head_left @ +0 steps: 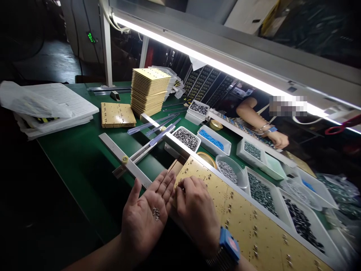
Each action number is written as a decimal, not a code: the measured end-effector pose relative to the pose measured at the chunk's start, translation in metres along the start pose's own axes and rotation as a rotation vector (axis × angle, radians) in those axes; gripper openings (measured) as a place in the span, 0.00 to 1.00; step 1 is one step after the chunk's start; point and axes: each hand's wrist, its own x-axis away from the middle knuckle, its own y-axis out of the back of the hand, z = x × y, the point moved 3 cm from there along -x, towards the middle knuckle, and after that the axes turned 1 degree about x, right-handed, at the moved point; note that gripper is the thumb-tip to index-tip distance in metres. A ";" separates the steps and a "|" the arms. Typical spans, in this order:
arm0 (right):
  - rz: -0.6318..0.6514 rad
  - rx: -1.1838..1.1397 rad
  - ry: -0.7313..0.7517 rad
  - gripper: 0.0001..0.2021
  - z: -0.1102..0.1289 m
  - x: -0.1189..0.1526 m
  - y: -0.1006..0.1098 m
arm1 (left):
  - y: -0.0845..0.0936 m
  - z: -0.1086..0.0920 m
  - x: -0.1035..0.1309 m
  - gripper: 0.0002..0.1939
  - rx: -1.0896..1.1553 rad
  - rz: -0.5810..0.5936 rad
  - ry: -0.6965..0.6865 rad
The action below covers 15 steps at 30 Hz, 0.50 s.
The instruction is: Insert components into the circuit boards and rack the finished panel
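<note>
The tiny shiny bits [156, 213] sit in a small heap in the middle of my left hand [148, 216], which is palm up and wide open, with the thumb out to the side. My right hand [196, 210] is just beside its fingertips, over the near end of the row of gold boards [216, 188]. Its fingers are bent in close, but I cannot tell if they pinch anything. The gold boards lie along a long metal rail [180, 145], and little silver parts stand up on them. I see a blue watch [229, 242] on my right wrist. Past the rail are a white tub of silver pins [184, 139], a tub of blue parts [211, 139], a round tub of gray bits [228, 171] and a long tub of black parts [301, 222]. Farther back on the green table [70, 150], a tall stack of boards [149, 94] stands beside a short stack [118, 114], with white papers [64, 99] to the left. Across the tubs, I see another person's hand [279, 139] under a long bright lamp [211, 62].
</note>
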 end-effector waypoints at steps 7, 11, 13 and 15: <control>-0.124 -0.336 0.256 0.07 0.014 0.019 0.022 | -0.002 -0.002 -0.001 0.40 0.024 -0.027 -0.002; 0.008 -0.530 0.430 0.08 0.034 0.027 0.022 | -0.005 -0.002 -0.001 0.41 0.043 -0.046 -0.013; -0.023 -0.493 0.431 0.09 0.037 0.027 0.022 | -0.006 -0.001 -0.001 0.41 0.047 -0.050 -0.012; -0.074 -0.471 0.409 0.11 0.037 0.027 0.022 | -0.007 -0.001 0.000 0.40 0.056 -0.044 -0.009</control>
